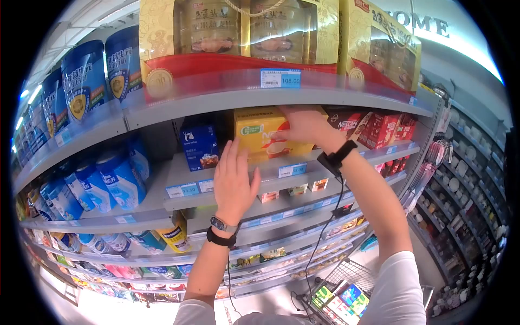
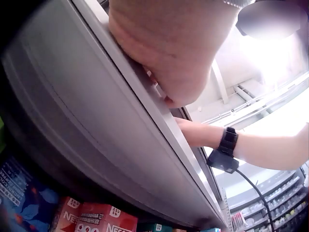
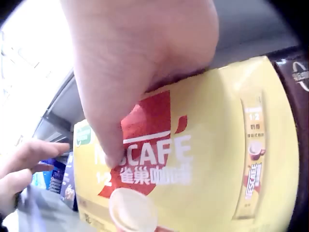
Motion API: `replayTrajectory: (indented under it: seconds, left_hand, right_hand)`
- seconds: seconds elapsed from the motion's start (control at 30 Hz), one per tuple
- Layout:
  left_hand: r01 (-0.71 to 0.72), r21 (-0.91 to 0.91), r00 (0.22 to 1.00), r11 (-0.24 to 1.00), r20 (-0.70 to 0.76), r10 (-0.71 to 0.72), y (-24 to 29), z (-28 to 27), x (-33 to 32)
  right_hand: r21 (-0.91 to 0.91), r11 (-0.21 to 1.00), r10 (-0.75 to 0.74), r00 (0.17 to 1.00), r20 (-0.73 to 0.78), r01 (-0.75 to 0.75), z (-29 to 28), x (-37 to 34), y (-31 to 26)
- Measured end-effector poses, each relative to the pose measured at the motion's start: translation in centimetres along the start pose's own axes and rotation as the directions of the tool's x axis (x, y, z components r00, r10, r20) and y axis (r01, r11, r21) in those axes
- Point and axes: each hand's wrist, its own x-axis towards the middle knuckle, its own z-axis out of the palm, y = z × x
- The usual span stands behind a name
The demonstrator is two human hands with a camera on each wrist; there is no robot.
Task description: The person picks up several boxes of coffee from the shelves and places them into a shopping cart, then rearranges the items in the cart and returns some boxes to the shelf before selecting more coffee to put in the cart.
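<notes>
My right hand (image 1: 309, 125) grips a yellow Nescafé coffee box (image 1: 268, 147) that sits on a mid-height shelf. In the right wrist view the thumb presses on the box's front (image 3: 212, 154), while the fingers reach over its top edge and are partly hidden. My left hand (image 1: 235, 181) is raised with straight fingers, its fingertips at the box's left front edge. A dark blue coffee box (image 1: 199, 147) stands just left of the yellow one. To its right are a dark brown Nescafé box (image 1: 345, 120) and red Nescafé boxes (image 1: 382, 130).
Close above the hands runs an upper shelf edge (image 1: 216, 86) bearing large gold gift boxes (image 1: 211, 32). Blue canisters (image 1: 122, 179) fill the shelves at left. Below right is a shopping cart (image 1: 352, 271) with colourful packages. Cables (image 1: 325, 233) hang from both wrists.
</notes>
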Motion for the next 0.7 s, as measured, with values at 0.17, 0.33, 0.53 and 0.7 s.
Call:
replayTrajectory:
  seconds: [0.17,0.33,0.53,0.7]
  left_hand:
    - [0.006,-0.138,0.99,0.99,-0.136,-0.025,0.1,0.1,-0.1]
    - [0.1,-0.348,0.989,0.932,-0.066,-0.13,-0.3,-0.3,0.0]
    - [0.071,-0.332,0.981,0.941,0.192,-0.006,-1.3,-3.1,2.5]
    - [0.128,-0.45,0.935,0.884,0.352,0.044,-2.5,-2.5,3.8]
  right_hand:
    - [-0.103,0.991,-0.104,0.962,-0.253,0.08,0.4,-4.3,-1.6]
    - [-0.031,0.993,-0.122,0.957,-0.264,0.118,0.8,-7.1,-2.1]
    - [-0.093,0.987,-0.146,0.974,-0.176,0.131,-1.1,-9.2,-1.3]
    - [-0.126,0.98,-0.17,0.979,-0.115,0.155,-1.7,-8.0,1.2]
